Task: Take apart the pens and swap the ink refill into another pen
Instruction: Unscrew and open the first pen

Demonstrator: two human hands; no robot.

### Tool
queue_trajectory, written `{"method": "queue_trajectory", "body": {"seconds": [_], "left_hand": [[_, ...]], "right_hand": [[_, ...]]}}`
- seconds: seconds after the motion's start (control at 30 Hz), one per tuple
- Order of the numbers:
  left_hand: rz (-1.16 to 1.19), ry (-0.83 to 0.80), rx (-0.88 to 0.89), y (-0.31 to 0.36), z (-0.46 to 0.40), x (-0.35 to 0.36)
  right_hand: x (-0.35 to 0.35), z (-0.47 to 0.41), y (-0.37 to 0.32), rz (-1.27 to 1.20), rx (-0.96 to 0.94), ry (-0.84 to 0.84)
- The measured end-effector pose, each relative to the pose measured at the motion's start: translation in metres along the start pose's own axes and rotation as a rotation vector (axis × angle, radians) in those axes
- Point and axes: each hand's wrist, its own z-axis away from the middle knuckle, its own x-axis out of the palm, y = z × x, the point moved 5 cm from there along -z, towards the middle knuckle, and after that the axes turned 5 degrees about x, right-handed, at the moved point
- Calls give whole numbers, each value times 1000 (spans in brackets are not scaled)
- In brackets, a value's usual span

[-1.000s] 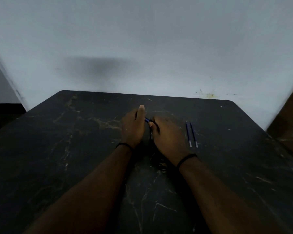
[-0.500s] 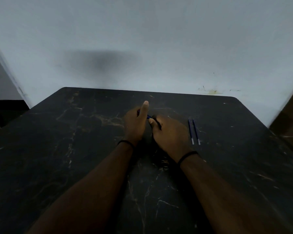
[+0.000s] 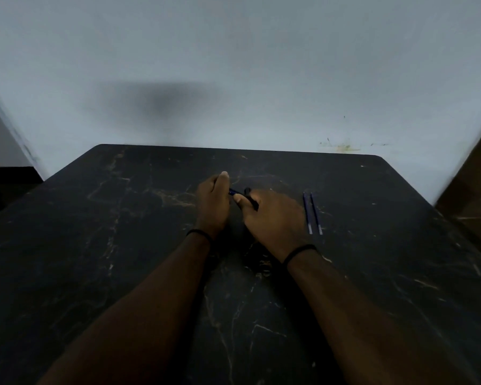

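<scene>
Left hand (image 3: 213,202) and right hand (image 3: 272,215) both grip slim blue plastic pen (image 3: 235,192) over centre of dark marbled worktop (image 3: 95,245). Two thin blue ink refills (image 3: 312,213) already out, lying at 3 o'clock of hands. Reassembly with swapped refill likely remains.

Only one view is given, taken from the person's head; it is aimed forward and downward over both forearms at the dark worktop (image 3: 122,245); the near edge is cut off by the frame, while the far edge and the pale wall (image 3: 233,65) behind are included; wide-angle bending is seen at the sides.
</scene>
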Motion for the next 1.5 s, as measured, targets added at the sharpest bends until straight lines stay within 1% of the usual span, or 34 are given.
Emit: {"method": "queue_trajectory", "body": {"seconds": [0.13,0.2,0.27,0.37,0.47,0.53,0.7,0.77,0.83,0.9,0.97,1.03,1.07,1.1,1.17,1.23,1.33,1.4,1.5], "left_hand": [[-53,8,32,4,1,0],[-49,65,10,4,0,-3],[-92,138,-50,1,-4,-11],[-342,178,-97,-5,-12,-27],[-658,151,-84,-7,-17,-39],[-827,142,-116,-7,-18,-44],[-1045,17,-193,-10,-15,-38],[-1098,-4,-218,-11,-15,-37],[-1100,8,-230,-11,-15,-36],[-1044,71,-196,-8,-14,-36],[-895,172,-50,0,-13,-36],[-634,215,128,9,-9,-34],[-497,201,176,11,-7,-32],[-375,167,188,12,-6,-28],[-144,68,121,10,-3,-19],[51,-57,31,8,0,-9],[362,-301,-123,10,8,6],[500,-432,-211,12,12,11],[534,-536,-246,13,13,10]], "right_hand": [[1,0,3,4,-6,7],[1,0,5,-9,-17,21],[1,-1,10,-4,-1,11],[-1,-2,22,-17,71,-15],[-6,0,26,-55,102,17],[-5,0,25,-64,102,-3],[-4,0,22,-88,99,-85],[-5,2,22,-104,112,-109],[-8,4,20,-106,111,-106],[-12,5,19,-103,114,-80],[-13,5,20,-167,139,-47],[-13,4,21,-229,159,9],[-12,4,22,-254,164,42],[-12,4,22,-297,165,67],[-8,3,21,-403,134,75],[-5,3,18,-433,67,41],[-2,3,12,-592,34,-28],[1,3,11,-798,89,-132],[10,6,9,-1140,237,-420]]}}
